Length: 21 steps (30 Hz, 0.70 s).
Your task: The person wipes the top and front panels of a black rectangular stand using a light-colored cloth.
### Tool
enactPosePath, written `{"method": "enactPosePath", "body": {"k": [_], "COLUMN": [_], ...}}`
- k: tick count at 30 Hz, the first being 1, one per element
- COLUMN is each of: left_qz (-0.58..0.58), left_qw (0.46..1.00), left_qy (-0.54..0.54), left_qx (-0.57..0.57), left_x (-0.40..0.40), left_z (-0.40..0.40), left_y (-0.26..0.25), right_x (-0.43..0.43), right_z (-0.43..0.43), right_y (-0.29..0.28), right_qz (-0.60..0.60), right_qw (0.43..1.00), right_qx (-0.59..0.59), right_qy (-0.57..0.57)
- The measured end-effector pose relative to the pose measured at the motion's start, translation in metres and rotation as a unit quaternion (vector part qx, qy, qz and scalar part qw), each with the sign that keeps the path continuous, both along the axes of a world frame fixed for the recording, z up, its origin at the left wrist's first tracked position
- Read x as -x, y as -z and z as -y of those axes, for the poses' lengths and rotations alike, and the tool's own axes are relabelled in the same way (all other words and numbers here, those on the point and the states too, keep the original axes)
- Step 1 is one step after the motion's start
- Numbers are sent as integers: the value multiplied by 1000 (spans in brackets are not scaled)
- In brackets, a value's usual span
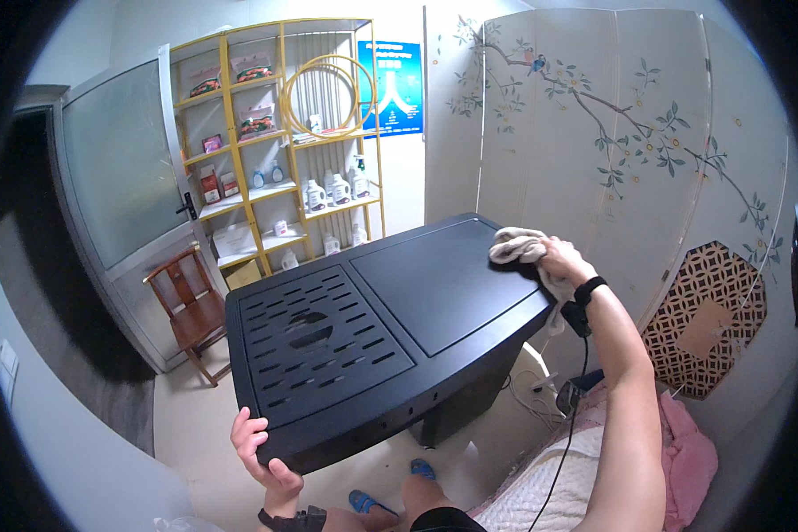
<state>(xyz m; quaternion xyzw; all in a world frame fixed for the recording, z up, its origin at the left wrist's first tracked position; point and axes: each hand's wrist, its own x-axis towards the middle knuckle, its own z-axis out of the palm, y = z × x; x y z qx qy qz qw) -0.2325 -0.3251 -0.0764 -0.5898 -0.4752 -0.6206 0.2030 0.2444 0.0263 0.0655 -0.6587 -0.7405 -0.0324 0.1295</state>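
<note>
A black table with a slotted panel on its left half stands before me. The slotted panel has a round opening. My right hand grips a bunched, pale cloth over the table's far right corner, and part of the cloth hangs down past the edge. At the near left corner, my left hand rests against the table's rim with its fingers spread over the edge. A black band circles each wrist.
Behind the table, a yellow-framed shelf holds bottles and packets. A wooden chair stands left, by a glazed door. A folding screen is at right. Cables and a pink cloth lie at lower right.
</note>
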Motion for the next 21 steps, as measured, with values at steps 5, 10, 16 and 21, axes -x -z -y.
{"method": "enactPosePath", "body": {"k": [5,10,16,21], "left_qz": [4,-2,2,-3], "left_qw": [1000,1000,999,1000], "left_qy": [10,11,3,4], "left_qx": [-11,-15,-34,-29], "left_x": [-1,1,-1,2], "left_z": [-2,-2,-2,0], "left_y": [1,2,-4,-3], "right_x": [-51,-57,-18,77], "right_z": [2,36,49,75], "right_y": [13,40,135,175], "right_qz": [-107,-280,-495,-644], "right_qw": [994,950,790,639], "right_qx": [-22,-137,-358,-419], "right_qy": [10,-2,61,45]}}
